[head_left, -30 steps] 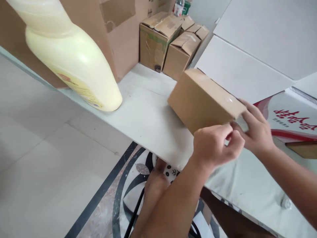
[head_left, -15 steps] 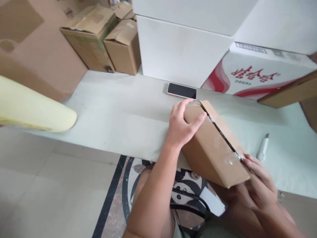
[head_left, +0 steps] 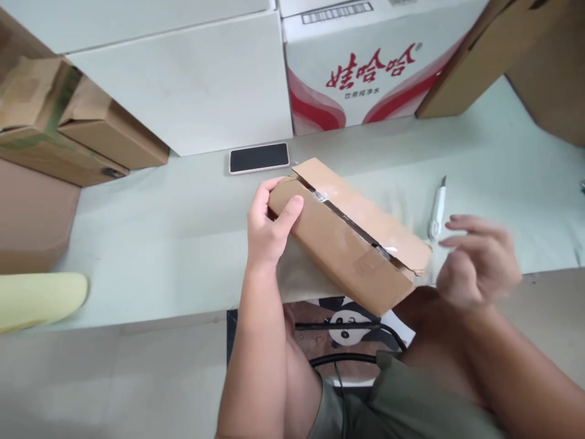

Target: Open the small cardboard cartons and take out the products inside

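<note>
A long brown cardboard box [head_left: 338,244] lies slantwise over the near edge of the pale table [head_left: 183,231], its taped top seam slit open along the middle. My left hand [head_left: 269,225] grips the box's far left end, thumb on top. Off the box's right end my right hand [head_left: 479,262] hovers, blurred by motion, fingers loosely spread and holding nothing that I can make out. A white utility knife [head_left: 436,207] lies on the table just beyond that hand.
A phone [head_left: 259,158] lies face up behind the box. White boxes [head_left: 183,91], a red-and-white printed carton [head_left: 365,67] and brown cartons [head_left: 68,134] line the back. A pale yellow bottle [head_left: 41,299] pokes in at left. My knees are below the table edge.
The view swung right. My left hand stays on the box's far end; my right hand has come off the near right end of the box and lifted away. The seam gapes wider.
</note>
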`<control>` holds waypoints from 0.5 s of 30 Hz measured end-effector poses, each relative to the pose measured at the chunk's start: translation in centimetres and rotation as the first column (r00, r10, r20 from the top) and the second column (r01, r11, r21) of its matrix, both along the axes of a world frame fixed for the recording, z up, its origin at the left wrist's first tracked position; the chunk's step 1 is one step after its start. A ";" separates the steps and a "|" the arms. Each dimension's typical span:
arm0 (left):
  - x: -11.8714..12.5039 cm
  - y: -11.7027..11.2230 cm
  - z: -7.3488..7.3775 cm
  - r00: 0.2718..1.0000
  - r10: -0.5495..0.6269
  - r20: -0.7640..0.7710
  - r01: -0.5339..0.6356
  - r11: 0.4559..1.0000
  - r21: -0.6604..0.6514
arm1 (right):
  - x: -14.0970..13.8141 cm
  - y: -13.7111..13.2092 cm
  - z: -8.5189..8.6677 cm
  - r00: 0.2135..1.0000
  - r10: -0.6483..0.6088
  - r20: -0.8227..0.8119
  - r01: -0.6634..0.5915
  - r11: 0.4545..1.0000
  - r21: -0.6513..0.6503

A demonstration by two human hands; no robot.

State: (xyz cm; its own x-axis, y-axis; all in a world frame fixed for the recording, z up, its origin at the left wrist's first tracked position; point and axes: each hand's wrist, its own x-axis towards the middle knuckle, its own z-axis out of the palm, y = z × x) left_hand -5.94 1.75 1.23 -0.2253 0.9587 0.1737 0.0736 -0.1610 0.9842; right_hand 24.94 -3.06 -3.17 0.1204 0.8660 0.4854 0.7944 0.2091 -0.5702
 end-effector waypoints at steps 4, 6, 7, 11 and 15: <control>1.3 0.4 -0.5 1.000 0.005 -0.011 -0.005 1.000 0.027 | 3.1 2.9 -0.1 0.985 -0.155 0.074 0.165 0.975 -0.149; 1.7 0.6 -0.6 1.000 0.015 -0.014 -0.015 0.999 0.032 | 4.4 3.7 -1.0 0.972 -0.138 0.190 0.191 0.936 -0.297; 1.8 0.6 -0.7 1.000 0.018 -0.009 -0.018 0.999 0.032 | 4.8 3.9 -1.5 0.966 -0.114 0.233 0.193 0.915 -0.354; 2.4 0.8 -1.1 0.999 0.028 0.034 -0.029 0.999 0.042 | 5.3 4.3 -1.8 0.968 -0.155 0.196 0.231 0.854 -0.466; 2.9 1.0 -1.6 0.996 0.020 0.088 -0.026 0.998 0.063 | 3.5 4.7 -0.6 0.911 -0.260 -0.321 0.082 0.876 -0.476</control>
State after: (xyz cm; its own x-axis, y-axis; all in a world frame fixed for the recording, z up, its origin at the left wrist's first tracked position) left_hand -3.08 2.78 -0.39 -0.2639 0.9407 0.2132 -0.0074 -0.2230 0.9748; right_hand 28.44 1.64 -3.74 0.3771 0.9246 -0.0536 0.5099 -0.2556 -0.8214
